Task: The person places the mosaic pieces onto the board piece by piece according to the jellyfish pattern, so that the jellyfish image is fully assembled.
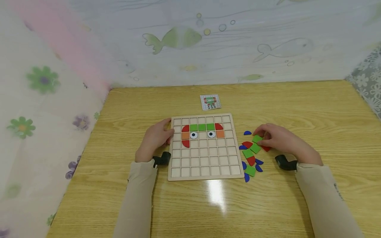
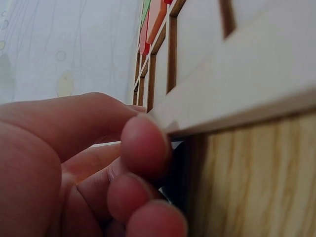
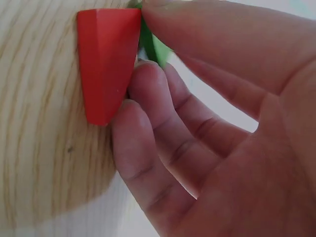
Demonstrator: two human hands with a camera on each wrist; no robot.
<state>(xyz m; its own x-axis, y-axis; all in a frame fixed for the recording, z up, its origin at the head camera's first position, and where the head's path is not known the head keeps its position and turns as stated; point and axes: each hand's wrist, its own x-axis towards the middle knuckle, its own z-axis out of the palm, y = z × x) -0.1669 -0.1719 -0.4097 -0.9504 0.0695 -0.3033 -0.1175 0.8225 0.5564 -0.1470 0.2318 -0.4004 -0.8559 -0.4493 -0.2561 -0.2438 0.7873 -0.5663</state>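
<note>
My left hand (image 1: 154,137) holds the left edge of a wooden grid board (image 1: 190,162), thumb and fingers at its rim (image 2: 237,111). Over the loose pieces right of the board, my right hand (image 1: 278,140) pinches a green square tile (image 1: 257,138) between thumb and fingers; that tile (image 3: 159,52) is partly hidden in the right wrist view. Beside those fingers a red piece (image 3: 106,64) with a curved side sits on the table. Set into the board are a row of green squares (image 1: 202,127), red quarter-rounds (image 1: 186,143), orange squares (image 1: 220,133) and two eye discs (image 1: 193,135).
A small pattern card (image 1: 210,102) with a coloured figure lies behind the board. Loose green squares (image 1: 250,171), red quarter-rounds (image 1: 251,161) and several blue half-rounds (image 1: 247,133) lie along the board's right side. A patterned wall covering (image 1: 232,56) stands behind the table (image 1: 143,102).
</note>
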